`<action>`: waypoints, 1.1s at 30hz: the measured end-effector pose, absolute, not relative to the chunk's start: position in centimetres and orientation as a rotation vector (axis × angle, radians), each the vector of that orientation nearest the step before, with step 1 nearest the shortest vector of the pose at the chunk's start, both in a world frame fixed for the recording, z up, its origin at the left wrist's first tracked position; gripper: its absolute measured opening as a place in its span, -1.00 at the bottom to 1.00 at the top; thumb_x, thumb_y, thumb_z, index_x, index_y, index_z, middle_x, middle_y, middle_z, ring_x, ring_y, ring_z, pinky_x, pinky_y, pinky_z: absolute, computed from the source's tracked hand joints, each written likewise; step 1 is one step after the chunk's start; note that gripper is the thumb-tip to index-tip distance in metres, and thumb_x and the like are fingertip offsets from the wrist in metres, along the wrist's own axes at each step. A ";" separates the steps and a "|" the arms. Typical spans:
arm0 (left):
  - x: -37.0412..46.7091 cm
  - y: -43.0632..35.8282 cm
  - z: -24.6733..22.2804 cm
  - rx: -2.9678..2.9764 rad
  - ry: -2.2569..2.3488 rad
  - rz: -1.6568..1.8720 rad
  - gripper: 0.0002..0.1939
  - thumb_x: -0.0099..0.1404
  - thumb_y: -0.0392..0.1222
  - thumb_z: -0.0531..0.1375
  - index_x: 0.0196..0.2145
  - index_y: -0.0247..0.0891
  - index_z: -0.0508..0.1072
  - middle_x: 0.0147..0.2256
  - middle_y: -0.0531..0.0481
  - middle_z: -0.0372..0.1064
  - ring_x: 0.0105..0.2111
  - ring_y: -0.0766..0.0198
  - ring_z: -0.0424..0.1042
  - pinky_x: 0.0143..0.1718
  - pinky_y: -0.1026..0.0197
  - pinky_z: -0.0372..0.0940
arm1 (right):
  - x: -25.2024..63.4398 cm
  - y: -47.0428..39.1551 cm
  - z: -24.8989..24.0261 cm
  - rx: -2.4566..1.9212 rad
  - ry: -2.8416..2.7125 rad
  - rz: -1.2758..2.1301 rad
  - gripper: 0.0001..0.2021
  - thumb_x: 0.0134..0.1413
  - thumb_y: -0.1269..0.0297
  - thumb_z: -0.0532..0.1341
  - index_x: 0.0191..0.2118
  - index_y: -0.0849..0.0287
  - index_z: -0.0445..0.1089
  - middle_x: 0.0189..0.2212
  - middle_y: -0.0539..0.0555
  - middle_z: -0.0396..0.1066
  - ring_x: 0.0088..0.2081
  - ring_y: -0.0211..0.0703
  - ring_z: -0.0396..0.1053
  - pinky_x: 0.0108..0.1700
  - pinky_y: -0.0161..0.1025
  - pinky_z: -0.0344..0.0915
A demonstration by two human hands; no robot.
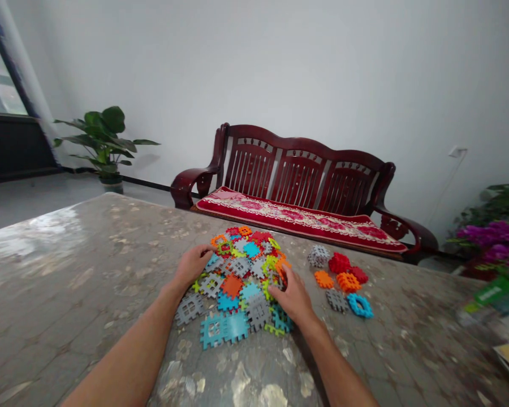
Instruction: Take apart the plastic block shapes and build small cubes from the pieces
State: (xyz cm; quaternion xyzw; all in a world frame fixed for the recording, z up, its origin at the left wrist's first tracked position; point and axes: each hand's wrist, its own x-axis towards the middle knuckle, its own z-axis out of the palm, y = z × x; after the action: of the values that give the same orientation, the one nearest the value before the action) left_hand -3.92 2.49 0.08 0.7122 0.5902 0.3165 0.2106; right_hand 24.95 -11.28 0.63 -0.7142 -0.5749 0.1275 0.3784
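A heap of flat interlocking plastic tiles with notched edges, in grey, blue, orange, red and yellow-green, spreads between my hands. My left hand [194,264] rests at the heap's left edge, fingers reaching over the tiles beside a light blue one. On the right edge lies my right hand [294,295], thumb and fingers apart over yellow-green tiles, fingertips by an orange tile [282,263]. Neither hand shows a tile lifted in it. Nearest me are a pair of joined blue tiles [236,327], a grey tile [258,311] and a grey window tile [189,308].
Right of the heap sit small groups of tiles: grey [319,256], red [339,262], orange [348,281] and a blue ring-shaped stack [360,305]. A patterned cloth covers the table [68,305]. Beyond it stands a wooden bench [299,175]; purple flowers [496,240] are at far right.
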 end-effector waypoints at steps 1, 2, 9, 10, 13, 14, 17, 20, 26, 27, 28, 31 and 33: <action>-3.9 2.5 0.1 1.987 1.636 0.876 -0.62 0.27 -0.09 0.03 -0.15 -0.17 0.60 -0.14 -0.01 0.58 -0.13 0.13 0.50 -0.10 0.20 0.31 | 24.7 -11.2 0.6 -1.838 -1.472 0.294 -0.36 -0.15 0.17 0.32 0.15 0.15 0.36 0.06 0.18 0.42 0.10 0.17 0.34 0.17 0.05 0.22; -3.9 2.4 0.1 1.993 1.626 0.876 -0.62 0.27 -0.09 0.03 -0.15 -0.17 0.60 -0.14 -0.01 0.58 -0.13 0.13 0.50 -0.09 0.20 0.31 | 24.4 -11.2 0.6 -1.841 -1.475 0.264 -0.38 -0.13 0.20 0.30 0.15 0.16 0.36 0.05 0.20 0.43 0.10 0.18 0.34 0.17 0.06 0.21; -3.8 2.1 0.4 1.965 1.636 0.892 -0.63 0.26 -0.08 0.05 -0.14 -0.18 0.60 -0.17 -0.03 0.59 -0.16 0.12 0.51 -0.12 0.20 0.33 | 24.8 -11.2 -0.2 -1.760 -1.443 0.226 -0.53 0.06 0.12 0.17 0.09 0.13 0.41 0.01 0.16 0.48 0.04 0.08 0.40 0.12 -0.05 0.28; -3.8 2.1 0.4 1.962 1.636 0.893 -0.63 0.26 -0.09 0.05 -0.14 -0.18 0.60 -0.17 -0.03 0.59 -0.16 0.12 0.51 -0.12 0.19 0.33 | 25.1 -11.1 -0.3 -1.746 -1.435 0.241 -0.55 0.10 0.09 0.14 0.07 0.13 0.43 -0.01 0.15 0.49 0.01 0.05 0.42 0.10 -0.07 0.30; -3.7 1.9 0.7 1.954 1.624 0.892 -0.64 0.27 -0.11 0.05 -0.15 -0.18 0.59 -0.15 -0.02 0.59 -0.15 0.13 0.51 -0.10 0.19 0.32 | 26.2 -10.9 -0.6 -1.738 -1.393 0.257 -0.56 0.19 0.06 0.01 0.00 0.15 0.47 -0.05 0.16 0.52 -0.01 0.02 0.45 0.05 -0.09 0.33; -3.7 1.9 0.7 1.950 1.624 0.890 -0.65 0.27 -0.12 0.05 -0.15 -0.18 0.59 -0.15 -0.01 0.59 -0.15 0.14 0.51 -0.09 0.20 0.32 | 26.5 -10.9 -0.7 -1.743 -1.366 0.253 -0.55 0.19 0.07 -0.01 -0.01 0.14 0.48 -0.06 0.16 0.53 -0.01 0.02 0.46 0.05 -0.09 0.33; -3.6 1.7 0.9 1.943 1.639 0.889 -0.66 0.28 -0.13 0.05 -0.15 -0.16 0.59 -0.13 0.02 0.58 -0.15 0.15 0.51 -0.08 0.20 0.31 | 27.3 -10.6 -1.2 -1.717 -1.289 0.258 -0.58 0.14 0.13 0.03 0.01 0.13 0.47 -0.05 0.12 0.54 0.00 0.00 0.45 0.08 -0.08 0.32; -3.6 1.6 1.1 1.964 1.644 0.874 -0.65 0.28 -0.12 0.04 -0.14 -0.16 0.59 -0.14 0.02 0.58 -0.14 0.14 0.51 -0.08 0.20 0.31 | 27.5 -10.3 -1.7 -1.673 -1.231 0.297 -0.57 0.08 0.19 0.07 0.03 0.14 0.45 -0.05 0.12 0.53 0.00 0.00 0.45 0.10 -0.05 0.32; -3.5 1.6 1.2 1.981 1.629 0.852 -0.64 0.28 -0.13 0.03 -0.16 -0.15 0.59 -0.13 0.02 0.58 -0.12 0.14 0.51 -0.08 0.20 0.31 | 27.6 -10.0 -2.1 -1.588 -1.122 0.397 -0.58 -0.01 0.21 0.11 -0.02 0.18 0.46 -0.08 0.17 0.54 -0.09 0.01 0.50 0.00 -0.05 0.40; -3.5 1.6 1.2 1.973 1.633 0.855 -0.65 0.28 -0.13 0.03 -0.16 -0.14 0.59 -0.13 0.03 0.59 -0.13 0.14 0.51 -0.09 0.20 0.31 | 27.7 -9.9 -2.2 -1.577 -1.103 0.412 -0.58 -0.01 0.20 0.11 -0.03 0.19 0.46 -0.09 0.18 0.54 -0.11 0.01 0.50 -0.03 -0.05 0.41; -3.5 1.6 1.2 1.966 1.638 0.858 -0.66 0.28 -0.13 0.04 -0.17 -0.14 0.60 -0.14 0.03 0.59 -0.14 0.15 0.51 -0.10 0.20 0.31 | 27.7 -9.8 -2.3 -1.567 -1.088 0.421 -0.58 -0.01 0.19 0.12 -0.03 0.19 0.46 -0.10 0.18 0.54 -0.12 0.01 0.51 -0.05 -0.06 0.42; -3.4 1.6 1.2 1.954 1.645 0.856 -0.65 0.28 -0.13 0.04 -0.17 -0.15 0.59 -0.16 0.02 0.59 -0.17 0.16 0.51 -0.13 0.21 0.31 | 28.0 -9.7 -2.6 -1.531 -1.051 0.419 -0.59 -0.04 0.20 0.13 -0.05 0.19 0.46 -0.10 0.19 0.54 -0.11 0.00 0.50 -0.05 -0.07 0.42; -3.4 1.6 1.2 1.952 1.646 0.856 -0.65 0.28 -0.12 0.03 -0.16 -0.16 0.59 -0.19 0.01 0.59 -0.19 0.16 0.51 -0.15 0.21 0.31 | 28.1 -9.6 -2.7 -1.516 -1.026 0.419 -0.60 -0.04 0.21 0.13 -0.06 0.18 0.46 -0.09 0.18 0.54 -0.09 -0.01 0.50 -0.03 -0.07 0.42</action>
State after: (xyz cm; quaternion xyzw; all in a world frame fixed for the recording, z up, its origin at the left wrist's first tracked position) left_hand -3.41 1.62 1.23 0.7067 0.5958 0.3100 0.2225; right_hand 28.13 -9.61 -2.72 -0.6514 -0.4407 0.1801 0.5908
